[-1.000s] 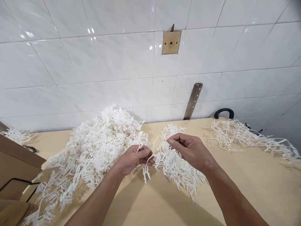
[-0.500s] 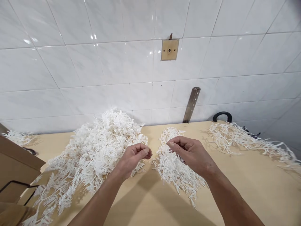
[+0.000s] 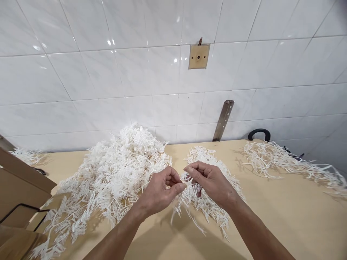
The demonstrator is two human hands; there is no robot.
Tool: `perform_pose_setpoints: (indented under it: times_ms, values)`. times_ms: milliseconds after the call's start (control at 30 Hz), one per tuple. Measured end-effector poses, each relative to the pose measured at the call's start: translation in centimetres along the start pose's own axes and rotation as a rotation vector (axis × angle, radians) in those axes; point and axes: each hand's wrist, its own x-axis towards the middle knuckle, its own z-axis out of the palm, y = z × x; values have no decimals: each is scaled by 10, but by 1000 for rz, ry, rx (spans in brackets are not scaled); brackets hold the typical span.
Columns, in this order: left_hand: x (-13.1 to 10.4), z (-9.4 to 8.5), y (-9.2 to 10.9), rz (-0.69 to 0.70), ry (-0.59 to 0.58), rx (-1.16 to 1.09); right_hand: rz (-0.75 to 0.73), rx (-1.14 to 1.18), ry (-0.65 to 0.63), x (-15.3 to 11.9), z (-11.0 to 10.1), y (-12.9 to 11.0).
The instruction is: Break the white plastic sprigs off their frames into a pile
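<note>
My left hand (image 3: 162, 189) and right hand (image 3: 213, 180) are pinched narrow — holding what, I can't tell — partly blocking the small pile (image 3: 210, 209); larger heap (image 3: 119, 169), brown box (image 3: 20, 186) leftward.

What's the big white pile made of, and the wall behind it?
The big white pile might be matte plastic: it looks moulded, stringy and branching, with little shine. The wall seems glossy glazed tile, with bright reflections and straight joint lines.

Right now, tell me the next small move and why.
I'd probably bring the right hand in to pinch the white strands beside the left hand: the hands are close together, strands fan out loosely below them, and whether either hand grips one is hard to tell.
</note>
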Motion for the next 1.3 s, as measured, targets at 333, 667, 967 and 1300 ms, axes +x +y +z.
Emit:
perform_pose_setpoints:
  times_ms: [333, 667, 967, 1300]
  values:
    - [-4, -5, 8, 78, 47, 142, 36, -55, -21, -1, 1, -4]
    - [-4, 4, -3, 243, 135, 485, 69, -93, -19, -3, 6, 0]
    - [-3, 4, -6, 186, 153, 550, 67, -69, -99, -3, 3, 0]
    - [4, 2, -7, -29, 189, 5, 44, -127, -123, -8, -6, -6]
